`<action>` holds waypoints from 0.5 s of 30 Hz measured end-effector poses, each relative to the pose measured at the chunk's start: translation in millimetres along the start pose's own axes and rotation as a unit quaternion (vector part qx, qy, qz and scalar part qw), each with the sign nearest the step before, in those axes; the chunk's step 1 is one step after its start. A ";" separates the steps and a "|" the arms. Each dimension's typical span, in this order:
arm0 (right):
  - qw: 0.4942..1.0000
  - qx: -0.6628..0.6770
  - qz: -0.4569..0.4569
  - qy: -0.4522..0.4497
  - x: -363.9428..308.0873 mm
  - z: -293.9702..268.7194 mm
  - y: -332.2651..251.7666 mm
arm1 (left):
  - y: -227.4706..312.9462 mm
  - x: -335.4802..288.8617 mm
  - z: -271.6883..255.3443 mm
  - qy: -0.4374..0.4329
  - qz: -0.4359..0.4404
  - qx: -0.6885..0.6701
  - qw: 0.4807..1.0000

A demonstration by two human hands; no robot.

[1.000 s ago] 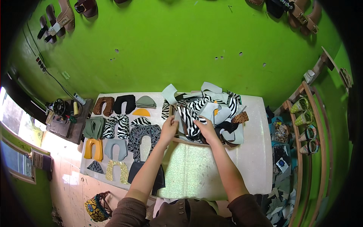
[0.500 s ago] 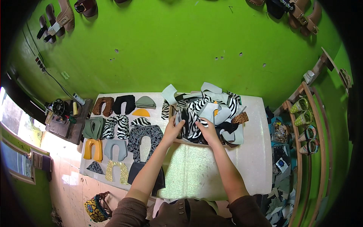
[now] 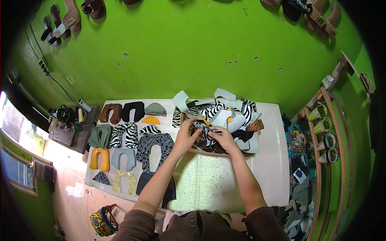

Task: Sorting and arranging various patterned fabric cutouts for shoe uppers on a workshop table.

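Observation:
Both hands are over a shallow box [image 3: 209,153] heaped with cut material pieces. My left hand [image 3: 185,137] is closed on the left edge of a bunched zebra-print piece [image 3: 205,130]. Thumb and fingers of my right hand [image 3: 224,140] grip the same piece from the right. Brown and black scraps show beneath it. Around the hands in the heap lie pale grey-white pieces [image 3: 222,119], more zebra-print material [image 3: 213,108], a black piece [image 3: 242,134] and a leopard-print piece [image 3: 255,125]. The box's inside is mostly hidden.
On the table's left lie sorted U-shaped stacks: brown [image 3: 110,113], black [image 3: 132,111], green [image 3: 100,136], zebra [image 3: 130,134], yellow [image 3: 99,159], grey [image 3: 124,158], glittery gold [image 3: 124,182] and a dark patterned one [image 3: 163,143]. A wooden rack [image 3: 317,160] with sandals stands right.
The zebra-print material between my hands is now lifted and bunched higher. Dark and brown scraps beneath it have come into view, and my right hand has shifted slightly right.

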State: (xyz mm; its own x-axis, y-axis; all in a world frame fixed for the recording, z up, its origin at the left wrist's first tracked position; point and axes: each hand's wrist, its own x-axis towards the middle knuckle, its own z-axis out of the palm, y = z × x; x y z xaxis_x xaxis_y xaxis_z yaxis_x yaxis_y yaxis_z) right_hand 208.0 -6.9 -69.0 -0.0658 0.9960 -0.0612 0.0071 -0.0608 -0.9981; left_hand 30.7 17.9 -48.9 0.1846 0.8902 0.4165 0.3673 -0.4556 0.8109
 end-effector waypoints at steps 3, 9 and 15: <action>1.000 0.011 -0.009 -0.010 -0.9 -1.1 1.2 | -9.2 -1.3 -5.5 -0.059 -0.056 -0.066 0.994; 0.992 -0.032 -0.030 0.118 -2.8 -21.1 10.4 | -29.3 -11.8 -13.8 -0.064 -0.196 -0.111 0.972; 0.920 -0.293 -0.238 0.103 -10.6 -5.4 -3.8 | -35.6 -16.5 -9.0 -0.021 -0.197 -0.229 0.953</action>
State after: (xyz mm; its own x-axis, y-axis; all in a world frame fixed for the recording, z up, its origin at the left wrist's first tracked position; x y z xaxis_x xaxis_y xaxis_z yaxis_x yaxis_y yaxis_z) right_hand 214.1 -16.9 -64.6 -0.0112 0.8954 0.4451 0.5675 0.3722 -0.7345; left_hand 6.5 19.4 -80.9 0.1548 0.9874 0.0337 -0.0190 -0.0311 0.9993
